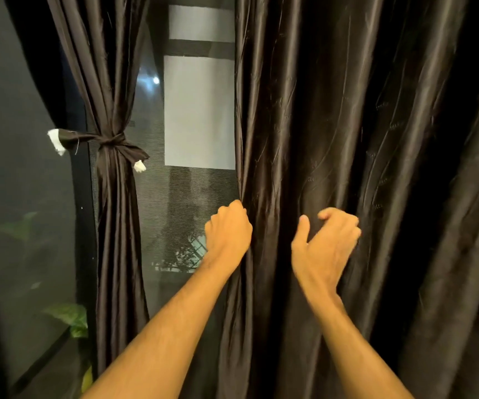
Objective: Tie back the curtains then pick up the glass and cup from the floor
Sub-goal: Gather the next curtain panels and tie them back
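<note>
Loose right curtain [347, 110] hangs ahead; left hand [228, 226] fisted round its left edge, arm outstretched. Beside it, right hand [327, 243] against folds, fingers half-curled, blurred; grip unclear. Far left, left curtain [114, 82] tied.

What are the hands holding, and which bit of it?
The left hand grips the untied curtain by its left edge. The right hand curls near its folds, but it is blurred, so a hold cannot be told.
</note>
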Demonstrator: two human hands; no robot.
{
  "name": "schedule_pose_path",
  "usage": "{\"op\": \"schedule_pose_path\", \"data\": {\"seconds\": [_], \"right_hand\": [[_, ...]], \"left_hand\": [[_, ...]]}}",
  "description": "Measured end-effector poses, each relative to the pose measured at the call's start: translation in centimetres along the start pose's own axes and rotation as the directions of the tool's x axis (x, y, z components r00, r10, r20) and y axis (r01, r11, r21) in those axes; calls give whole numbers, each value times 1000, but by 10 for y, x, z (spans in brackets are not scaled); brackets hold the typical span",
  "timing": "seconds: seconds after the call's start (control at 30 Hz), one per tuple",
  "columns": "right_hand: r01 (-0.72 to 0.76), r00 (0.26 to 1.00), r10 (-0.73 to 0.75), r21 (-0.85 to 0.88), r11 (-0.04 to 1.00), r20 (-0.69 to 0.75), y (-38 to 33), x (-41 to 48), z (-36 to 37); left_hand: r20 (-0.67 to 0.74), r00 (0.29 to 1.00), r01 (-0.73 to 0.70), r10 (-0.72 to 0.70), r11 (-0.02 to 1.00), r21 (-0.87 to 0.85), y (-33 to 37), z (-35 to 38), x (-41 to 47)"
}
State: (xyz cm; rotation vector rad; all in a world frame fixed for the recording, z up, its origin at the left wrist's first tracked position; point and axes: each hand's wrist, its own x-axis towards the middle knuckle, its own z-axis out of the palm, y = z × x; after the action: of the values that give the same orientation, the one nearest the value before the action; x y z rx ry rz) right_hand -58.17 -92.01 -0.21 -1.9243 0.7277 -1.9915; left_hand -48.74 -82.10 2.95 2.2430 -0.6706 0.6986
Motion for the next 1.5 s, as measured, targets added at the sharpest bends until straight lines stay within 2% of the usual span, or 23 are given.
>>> {"op": "schedule_pose_path", "data": {"seconds": [0.07,0.1,0.17,0.23,0.43,0.67,0.77,0.97,1.1,1.2,1.27,1.3,1.4,1.5], "right_hand": [[-74,993,69,-57,996,-93,12,2,-7],[-114,991,110,-45,993,-82,17,2,-10],[-204,978,202,39,978,47,27,1,-13],[-249,957,232,85,965,172,31,-1,-12],[-142,931,105,82,986,350,17,-15,-13],[-79,788,9,86,993,615,8,-8,-9],[-126,774,-3,159,979,633,4,-7,-9],[-85,746,-8,107,991,666,7,-8,-9],[20,703,-88,104,994,706,8,-3,-13],[36,656,-162,184,982,737,16,6,-15],[39,682,-192,227,973,705,24,12,-18],[31,728,-177,226,974,662,29,15,-18],[-67,889,-31,197,978,458,45,19,-21],[-138,963,96,155,978,253,61,22,-27]], "left_hand": [[-34,999,-36,38,998,60,5,4,-3],[-51,997,-46,50,996,82,6,5,-4],[-69,996,-51,57,994,92,11,6,-4],[-59,998,-33,36,998,50,15,7,-3],[19,1000,20,-19,999,-42,37,9,-7],[70,997,-7,12,997,-82,57,13,-13],[112,993,-24,36,994,-107,65,11,-16],[156,987,5,29,977,-212,68,9,-17],[107,993,-32,51,983,-179,64,13,-13],[69,996,-47,56,991,-125,60,15,-11],[48,997,-48,53,994,-98,56,17,-9],[38,998,-48,51,995,-84,55,18,-9],[10,999,-51,51,997,-62,51,21,-9],[1,998,-55,56,997,-54,49,23,-8]]}}
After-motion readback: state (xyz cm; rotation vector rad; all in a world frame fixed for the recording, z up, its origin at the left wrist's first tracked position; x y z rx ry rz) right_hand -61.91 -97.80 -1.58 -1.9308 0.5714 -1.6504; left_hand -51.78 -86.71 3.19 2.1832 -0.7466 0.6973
